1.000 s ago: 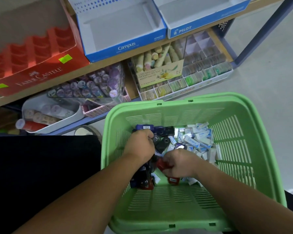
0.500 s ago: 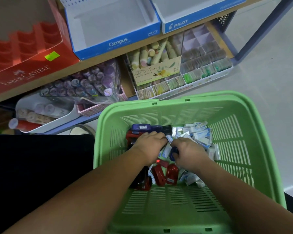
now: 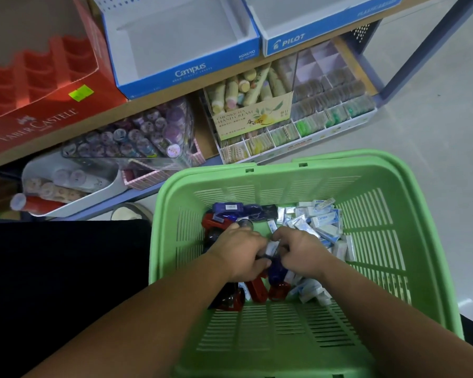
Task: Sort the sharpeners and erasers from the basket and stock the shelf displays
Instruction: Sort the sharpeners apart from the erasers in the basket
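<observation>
We see the green basket (image 3: 432, 241) filling the lower centre and right of the frame. It stands on the pale floor (image 3: 434, 118), just in front of the shelf (image 3: 99, 122). Both grips are down inside it, near the middle of the frame.

The left grip (image 3: 238, 252) lies knuckles up over the sharpeners (image 3: 257, 291), a heap of red, blue and dark plastic along the left half of the pile. Its fingers curl down among them and its thumb reaches right. The right grip (image 3: 302, 249) sits just beside it, fingers also curled, at the edge of the erasers (image 3: 321, 223). These are white and blue packets that fill the right half of the pile.

In the gap between the two grips lie a blue sharpener (image 3: 275, 271) and a white eraser (image 3: 271, 248). The hands are blurred, so we cannot tell which grip, if either, has hold of them. More sharpeners show above the left grip and below both wrists. The erasers spread up and to the right of the right grip.

Along the top of the frame the shelf carries a red box (image 3: 38, 126) at the upper left, a blue Campus box (image 3: 186, 69) at the centre and a Pilot box (image 3: 287, 42) to its right. Under them, a hand cream display (image 3: 251, 115) stands beside a tray (image 3: 336, 124) of small packets.
</observation>
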A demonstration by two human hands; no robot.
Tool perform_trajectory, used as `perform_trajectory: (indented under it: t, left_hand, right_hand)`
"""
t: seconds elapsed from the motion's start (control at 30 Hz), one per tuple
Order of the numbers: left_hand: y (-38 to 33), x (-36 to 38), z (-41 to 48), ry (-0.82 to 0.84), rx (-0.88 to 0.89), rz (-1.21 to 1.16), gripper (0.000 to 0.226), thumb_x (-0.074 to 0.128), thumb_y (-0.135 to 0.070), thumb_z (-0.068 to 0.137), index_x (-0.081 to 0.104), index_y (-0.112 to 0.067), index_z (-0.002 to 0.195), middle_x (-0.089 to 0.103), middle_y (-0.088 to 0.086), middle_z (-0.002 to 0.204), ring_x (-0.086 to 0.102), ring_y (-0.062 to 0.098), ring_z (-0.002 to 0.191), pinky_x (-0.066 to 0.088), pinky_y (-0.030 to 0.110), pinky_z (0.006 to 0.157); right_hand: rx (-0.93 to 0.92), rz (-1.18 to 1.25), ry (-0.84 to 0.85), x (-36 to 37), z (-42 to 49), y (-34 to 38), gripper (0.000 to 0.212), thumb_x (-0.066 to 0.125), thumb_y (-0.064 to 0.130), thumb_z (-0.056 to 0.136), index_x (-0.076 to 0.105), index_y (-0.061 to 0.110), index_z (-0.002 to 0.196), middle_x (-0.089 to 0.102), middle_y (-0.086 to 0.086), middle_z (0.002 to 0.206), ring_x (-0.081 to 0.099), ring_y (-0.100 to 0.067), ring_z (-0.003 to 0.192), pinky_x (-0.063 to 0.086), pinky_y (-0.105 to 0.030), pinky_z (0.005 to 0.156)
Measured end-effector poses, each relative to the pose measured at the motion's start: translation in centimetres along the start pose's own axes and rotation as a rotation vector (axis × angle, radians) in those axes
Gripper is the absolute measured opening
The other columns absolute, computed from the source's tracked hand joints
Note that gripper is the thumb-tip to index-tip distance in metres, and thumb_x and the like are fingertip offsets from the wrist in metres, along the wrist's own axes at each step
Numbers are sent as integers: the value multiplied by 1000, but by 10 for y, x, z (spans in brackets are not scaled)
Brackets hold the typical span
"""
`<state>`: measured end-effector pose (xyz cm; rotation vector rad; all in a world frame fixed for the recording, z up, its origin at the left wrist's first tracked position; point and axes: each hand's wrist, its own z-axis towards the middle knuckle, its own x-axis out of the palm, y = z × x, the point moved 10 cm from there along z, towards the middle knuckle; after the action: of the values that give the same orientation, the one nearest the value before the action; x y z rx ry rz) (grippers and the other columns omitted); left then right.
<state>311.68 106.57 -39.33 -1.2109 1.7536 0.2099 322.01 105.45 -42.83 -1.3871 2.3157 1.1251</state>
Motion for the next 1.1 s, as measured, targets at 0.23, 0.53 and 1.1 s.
perform_trajectory:
  t: [0.23, 0.53, 1.1]
  left_hand:
    - [-9, 11, -17, 73, -73, 184, 16, 56, -24, 97, 68, -23, 108, 70, 4, 96, 61, 27, 95, 38, 36, 95]
    - [22, 10, -29, -73, -300, -77, 36, 64, -24, 93, 60, -19, 128, 50, 2, 134, 56, 26, 111, 51, 38, 88]
    - [39, 23, 9, 207, -268, -102, 27, 66, -42, 94, 68, -33, 120, 56, -3, 126, 56, 23, 116, 48, 37, 92]
  right_hand:
    - [27, 11, -30, 9, 10, -3, 48, 54, 15, 99, 47, 18, 146, 63, -13, 130, 61, -30, 111, 52, -34, 90]
    - [-27, -173, -17, 24, 6, 2, 30, 73, 28, 92, 67, 14, 118, 44, -5, 132, 62, -25, 107, 51, -38, 98]
    - [43, -84, 139, 32, 3, -7, 25, 80, 17, 80, 59, 30, 80, 67, 3, 89, 65, -16, 81, 46, -24, 60]
